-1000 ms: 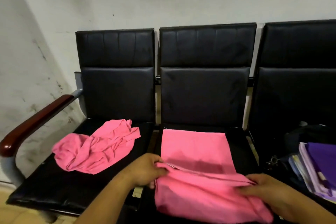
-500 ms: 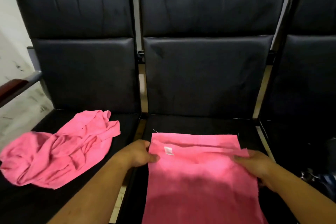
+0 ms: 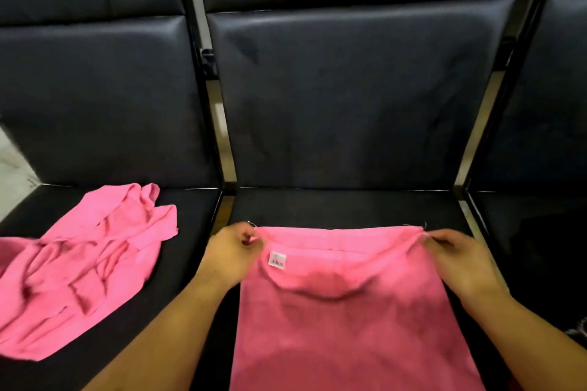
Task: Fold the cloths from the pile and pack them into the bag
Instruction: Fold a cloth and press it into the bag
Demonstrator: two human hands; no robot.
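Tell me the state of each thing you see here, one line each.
flat cloth: spread on the middle seat, far edge held up at both corners, sagging between them.
left hand: pinches the flat cloth's far left corner.
right hand: pinches its far right corner.
label: showing, near the left hand.
crumpled cloth: bunched, unfolded, on the left seat.
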